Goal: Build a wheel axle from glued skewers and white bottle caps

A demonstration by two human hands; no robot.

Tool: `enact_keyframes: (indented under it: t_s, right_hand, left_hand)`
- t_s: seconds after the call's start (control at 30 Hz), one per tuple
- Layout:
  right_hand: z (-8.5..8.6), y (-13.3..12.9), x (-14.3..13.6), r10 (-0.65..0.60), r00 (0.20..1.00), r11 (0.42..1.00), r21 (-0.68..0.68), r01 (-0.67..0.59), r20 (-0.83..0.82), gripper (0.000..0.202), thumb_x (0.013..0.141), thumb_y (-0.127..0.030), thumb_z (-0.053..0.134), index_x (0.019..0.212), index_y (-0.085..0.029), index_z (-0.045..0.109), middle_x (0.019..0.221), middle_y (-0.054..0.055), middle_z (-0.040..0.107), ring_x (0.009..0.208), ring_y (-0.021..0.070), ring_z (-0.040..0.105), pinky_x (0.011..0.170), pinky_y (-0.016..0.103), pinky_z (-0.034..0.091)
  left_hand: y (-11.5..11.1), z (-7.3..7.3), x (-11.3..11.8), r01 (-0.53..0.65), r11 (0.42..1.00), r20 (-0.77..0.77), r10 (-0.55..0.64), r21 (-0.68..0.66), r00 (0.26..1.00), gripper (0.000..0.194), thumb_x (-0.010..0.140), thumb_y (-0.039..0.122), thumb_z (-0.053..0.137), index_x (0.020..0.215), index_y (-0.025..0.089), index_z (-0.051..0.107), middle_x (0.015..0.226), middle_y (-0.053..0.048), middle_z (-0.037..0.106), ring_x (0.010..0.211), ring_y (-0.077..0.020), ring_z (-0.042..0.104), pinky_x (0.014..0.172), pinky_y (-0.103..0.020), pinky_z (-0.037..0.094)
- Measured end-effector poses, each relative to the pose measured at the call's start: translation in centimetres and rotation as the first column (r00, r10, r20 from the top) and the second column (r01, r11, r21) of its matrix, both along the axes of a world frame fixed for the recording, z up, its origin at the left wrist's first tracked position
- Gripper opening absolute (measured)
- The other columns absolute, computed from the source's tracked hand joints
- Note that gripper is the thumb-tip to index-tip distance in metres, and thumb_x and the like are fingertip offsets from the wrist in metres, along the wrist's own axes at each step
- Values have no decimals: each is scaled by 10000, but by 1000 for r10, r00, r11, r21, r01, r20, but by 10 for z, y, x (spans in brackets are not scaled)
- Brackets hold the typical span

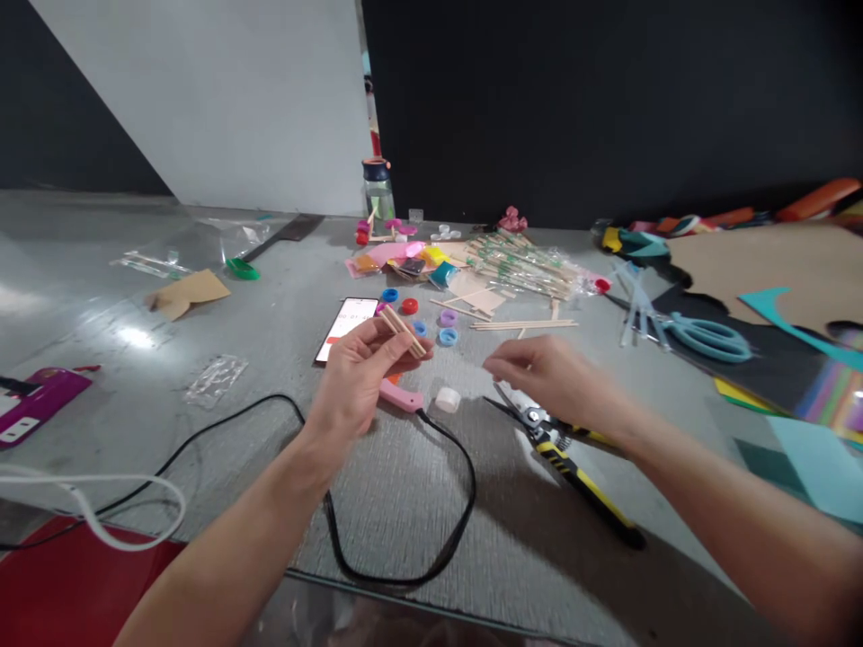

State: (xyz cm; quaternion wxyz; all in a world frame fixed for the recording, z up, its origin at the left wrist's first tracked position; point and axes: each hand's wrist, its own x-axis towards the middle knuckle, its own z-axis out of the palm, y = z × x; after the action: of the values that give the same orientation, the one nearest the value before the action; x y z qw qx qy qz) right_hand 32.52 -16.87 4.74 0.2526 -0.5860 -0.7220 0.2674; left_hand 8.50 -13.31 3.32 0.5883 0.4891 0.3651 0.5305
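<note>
My left hand (pixel 357 368) pinches a small bundle of short wooden sticks (pixel 403 331) between thumb and fingers, raised above the table. Under it lies a pink hot glue gun (pixel 400 395), partly hidden by the hand, with a black cord. My right hand (pixel 549 373) hovers over wire strippers (pixel 573 481) with yellow and black handles, its fingertips drawn together; I cannot make out whether anything is in them. A white cap (pixel 448 400) sits between the hands. Beyond them are blue bottle caps (pixel 448 337), a red cap (pixel 409 306) and a purple one (pixel 449 317).
A phone (pixel 347 314) lies left of the caps. Long wooden sticks (pixel 522 324) and wrapped chopsticks (pixel 512 265) lie farther back. Blue-handled scissors (pixel 711 336) and coloured sheets are at the right. A water bottle (pixel 378 193) stands by the wall. The cord (pixel 465 521) loops near the front edge.
</note>
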Motion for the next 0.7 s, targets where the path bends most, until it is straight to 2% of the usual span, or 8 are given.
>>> enact_keyframes:
  t_s: [0.1, 0.13, 0.23, 0.27, 0.37, 0.47, 0.6, 0.7]
  right_hand:
    - [-11, -5, -10, 38, 997, 999, 17, -39, 60, 83, 843, -288, 715, 804, -220, 744, 805, 46, 723, 709, 196, 603, 657, 325, 391]
    - [-15, -8, -14, 42, 997, 999, 25, -43, 58, 94, 824, -296, 746, 877, -219, 749, 841, 50, 726, 719, 197, 609, 666, 324, 400]
    - [-25, -15, -28, 33, 999, 997, 66, -33, -6, 373, 817, -344, 783, 1141, -195, 677, 968, 69, 720, 754, 190, 625, 689, 316, 443]
    - [-26, -16, -32, 30, 999, 996, 85, -27, -38, 379, 837, -347, 768, 1161, -187, 654, 979, 70, 715, 762, 186, 625, 694, 312, 450]
    - [-26, -17, -42, 40, 991, 992, 124, -24, -130, 159, 929, -342, 662, 977, -190, 662, 862, 39, 700, 749, 170, 610, 688, 297, 441]
    - [-23, -17, -42, 80, 975, 994, 92, -62, -208, 226, 970, -332, 586, 807, -191, 656, 744, 15, 678, 687, 150, 593, 642, 279, 427]
    - [-25, -16, -38, 126, 948, 991, -11, -135, -293, 289, 990, -357, 533, 825, -185, 696, 737, 13, 687, 634, 133, 583, 596, 256, 453]
    - [-26, -15, -36, 111, 946, 989, -56, -134, -306, 318, 993, -383, 525, 826, -183, 708, 692, 3, 651, 599, 126, 548, 576, 256, 444]
  left_hand:
    - [-1, -9, 2, 42, 999, -80, -40, 17, 996, 150, 813, 335, 801, 876, 207, 756, 896, -7, 767, 863, -138, 695, 792, -245, 539]
    - [-2, -12, 4, 59, 998, -99, -57, 19, 993, 130, 812, 325, 800, 856, 208, 762, 899, -2, 754, 854, -130, 675, 764, -231, 524]
    - [-9, -21, 14, 129, 992, -118, -127, 8, 985, 118, 789, 294, 808, 756, 193, 756, 805, 7, 699, 751, -116, 611, 672, -227, 480]
    - [-11, -23, 18, 154, 988, -112, -153, 5, 982, 129, 785, 287, 805, 726, 188, 746, 771, 10, 680, 725, -115, 595, 670, -235, 473]
    - [-17, -27, 25, 202, 979, -76, -200, 19, 977, 154, 789, 278, 782, 684, 182, 721, 738, 13, 662, 733, -121, 582, 755, -263, 474]
    - [-20, -28, 27, 232, 972, -58, -229, 38, 972, 153, 804, 282, 764, 703, 176, 721, 734, 5, 664, 758, -138, 593, 805, -283, 470]
    - [-22, -30, 28, 248, 968, -50, -246, 40, 968, 207, 835, 309, 733, 692, 164, 691, 696, 5, 627, 733, -142, 579, 787, -287, 462]
    - [-23, -32, 29, 236, 971, -51, -234, 31, 971, 237, 839, 325, 717, 675, 165, 656, 687, 8, 611, 720, -138, 562, 778, -286, 457]
